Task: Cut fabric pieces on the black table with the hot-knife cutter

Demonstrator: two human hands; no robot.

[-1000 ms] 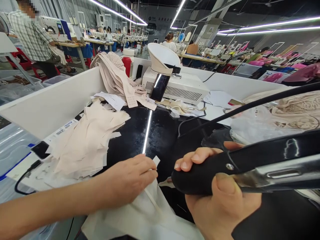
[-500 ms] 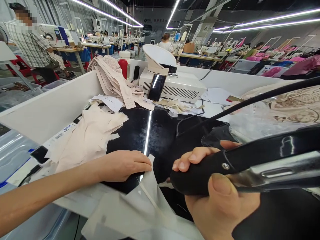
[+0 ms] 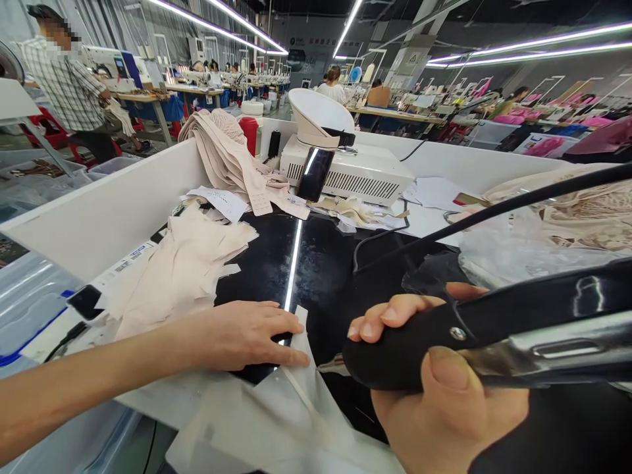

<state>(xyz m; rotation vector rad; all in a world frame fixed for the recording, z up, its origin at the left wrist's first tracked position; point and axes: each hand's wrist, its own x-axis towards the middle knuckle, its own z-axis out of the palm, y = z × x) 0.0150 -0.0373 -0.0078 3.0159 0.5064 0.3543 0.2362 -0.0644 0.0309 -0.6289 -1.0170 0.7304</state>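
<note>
My left hand lies flat, fingers stretched out, on a pale cream fabric piece at the near edge of the glossy black worktop. My right hand is wrapped round the black handle of a tool whose metal tip points at the fabric just right of my left fingertips. A black cable runs from the tool up to the right.
A stack of cut cream fabric pieces lies at the left. Behind it are draped beige garments, a white machine and paper scraps. Clear plastic bags sit at the right. A person in a plaid shirt stands far left.
My left hand went from gripping the fabric's top edge to lying flat on it, sliding slightly left and down. The right hand with the tool stayed nearly still.
</note>
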